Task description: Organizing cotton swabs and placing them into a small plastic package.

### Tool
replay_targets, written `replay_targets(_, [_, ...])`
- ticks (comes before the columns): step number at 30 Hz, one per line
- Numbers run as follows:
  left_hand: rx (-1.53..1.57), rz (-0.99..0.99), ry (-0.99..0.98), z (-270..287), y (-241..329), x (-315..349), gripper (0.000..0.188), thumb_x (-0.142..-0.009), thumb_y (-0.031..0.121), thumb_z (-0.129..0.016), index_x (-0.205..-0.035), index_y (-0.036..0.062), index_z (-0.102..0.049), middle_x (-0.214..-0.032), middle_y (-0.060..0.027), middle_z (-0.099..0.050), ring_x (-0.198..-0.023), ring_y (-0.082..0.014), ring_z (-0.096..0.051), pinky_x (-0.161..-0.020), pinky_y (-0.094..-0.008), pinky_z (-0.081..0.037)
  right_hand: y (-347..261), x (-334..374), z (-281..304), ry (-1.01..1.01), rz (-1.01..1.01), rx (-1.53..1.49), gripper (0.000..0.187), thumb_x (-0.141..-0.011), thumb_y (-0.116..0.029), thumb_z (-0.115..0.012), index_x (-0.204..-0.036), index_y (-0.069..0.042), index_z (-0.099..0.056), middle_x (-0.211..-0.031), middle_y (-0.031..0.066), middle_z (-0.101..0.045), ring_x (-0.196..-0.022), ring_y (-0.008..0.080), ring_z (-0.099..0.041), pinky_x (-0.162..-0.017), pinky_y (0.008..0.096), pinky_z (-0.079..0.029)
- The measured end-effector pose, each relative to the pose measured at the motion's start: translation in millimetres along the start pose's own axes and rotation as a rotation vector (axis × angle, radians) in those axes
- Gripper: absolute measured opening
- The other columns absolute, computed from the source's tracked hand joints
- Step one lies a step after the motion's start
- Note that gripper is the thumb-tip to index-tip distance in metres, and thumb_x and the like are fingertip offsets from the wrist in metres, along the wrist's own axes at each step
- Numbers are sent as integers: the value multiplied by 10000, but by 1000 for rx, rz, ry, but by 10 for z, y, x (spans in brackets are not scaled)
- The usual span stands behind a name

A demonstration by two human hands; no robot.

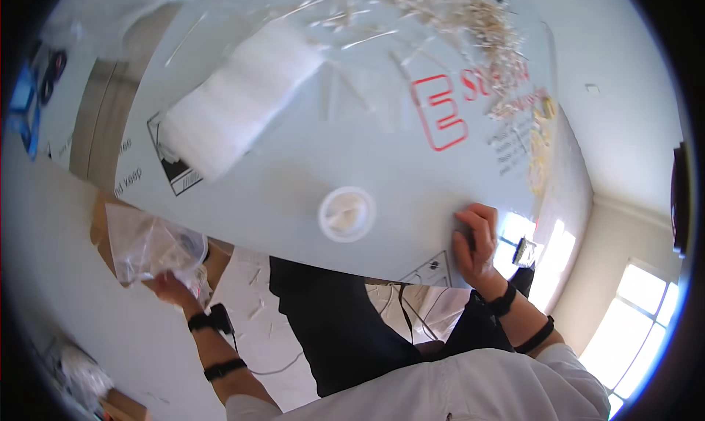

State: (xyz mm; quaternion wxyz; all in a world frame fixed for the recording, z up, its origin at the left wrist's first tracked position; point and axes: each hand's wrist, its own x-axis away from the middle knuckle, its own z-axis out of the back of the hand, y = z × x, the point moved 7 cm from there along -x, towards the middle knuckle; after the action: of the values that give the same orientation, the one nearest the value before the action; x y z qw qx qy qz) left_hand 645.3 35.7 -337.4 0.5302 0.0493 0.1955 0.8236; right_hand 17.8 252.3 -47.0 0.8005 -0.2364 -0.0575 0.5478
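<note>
My left hand [173, 289], low beside the table's left front edge, is closed on the lower edge of a clear plastic bag [139, 245]. The bag hangs over an open cardboard box [100, 226], and what lies inside it is too blurred to name. My right hand [479, 250] rests at the table's front right edge with its fingers loosely curled, and nothing shows in it. Between the hands, near the front edge, stands a small round white tub [346, 235] with pale contents. A white, soft-looking folded pad [239, 101] lies farther back on the left.
Many thin cotton swabs [485, 20] are heaped and strewn along the far side of the printed grey tabletop [294, 189]. Clear plastic [95, 13] and a blue object [24, 112] are at the far left. Cables [275, 368] trail on the floor below.
</note>
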Motion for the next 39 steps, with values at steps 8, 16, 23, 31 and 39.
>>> replay_targets(8, [1013,-138,71,2474,2714,368,236,-819,-7,-668,-1037,-18,-580,-985,-95,-609,-854,-192,-574,-781,-308,-505,779,-119,251,367,-584,-953,312,-884,-25,-615,-1180,40,-540,-1116,96,-598,-934,129,-599,-809,244,-495])
replay_targets(16, [720,-1080,-340,2070,5369,2431,270,-793,-113,-579,-1027,18,-607,-973,-147,-576,-852,-324,-599,-715,-391,-506,1187,-642,111,232,-870,-1558,420,-913,-10,-572,-1275,144,-425,-1135,218,-609,-995,263,-663,-869,313,-572])
replay_targets(23, [64,-1202,-572,1317,5391,3494,754,-868,229,-661,-1445,-78,-286,-1528,-283,-247,-1420,-424,-241,-1142,-537,-204,1482,-1647,29,180,-569,-1856,472,-933,-39,-545,-1352,105,-383,-1219,205,-591,-1090,261,-633,-933,334,-537])
replay_targets(31, [262,-1317,-425,1021,5648,3040,598,-850,-14,-540,-1414,-52,-344,-1504,-250,-312,-1377,-417,-324,-1116,-517,-285,778,-1865,186,78,-129,-565,190,-808,-138,-717,-925,-8,-643,-715,98,-648,-649,196,-626,-605,330,-488])
replay_targets(39, [173,-1185,-425,1103,5729,3103,629,-846,58,-612,-1396,-75,-337,-1482,-289,-305,-1370,-448,-311,-1116,-525,-280,472,-2418,-372,-13,167,-28,147,-807,-125,-620,-896,-9,-613,-934,159,-650,-867,341,-662,-741,425,-541])
